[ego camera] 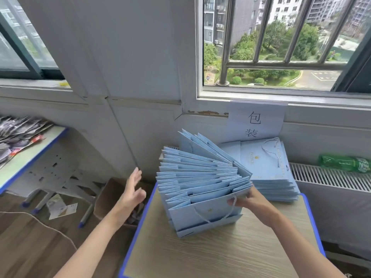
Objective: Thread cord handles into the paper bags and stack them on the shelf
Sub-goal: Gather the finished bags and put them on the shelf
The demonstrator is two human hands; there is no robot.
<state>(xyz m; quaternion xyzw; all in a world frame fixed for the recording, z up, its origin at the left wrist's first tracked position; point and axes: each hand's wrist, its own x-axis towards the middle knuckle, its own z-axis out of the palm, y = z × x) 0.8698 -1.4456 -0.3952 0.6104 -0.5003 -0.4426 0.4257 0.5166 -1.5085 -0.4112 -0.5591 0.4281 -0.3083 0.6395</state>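
Gripping fanned pale-blue paper bags on bench: right hand, fingers clenched on front bag's top edge by cord handle. Left hand released, clear. Corded flat stack lay behind; stacking seemingly unfinished.

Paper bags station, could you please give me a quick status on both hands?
Left hand open, off the table edge. Right hand grips the fanned bag stack at its front bag. Flat bag pile close behind.

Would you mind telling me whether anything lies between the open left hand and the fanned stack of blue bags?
Nothing visible does. The left hand hangs in the air left of the fanned bags, with only open space and the desk's blue edge between them. The right hand already grips the stack.
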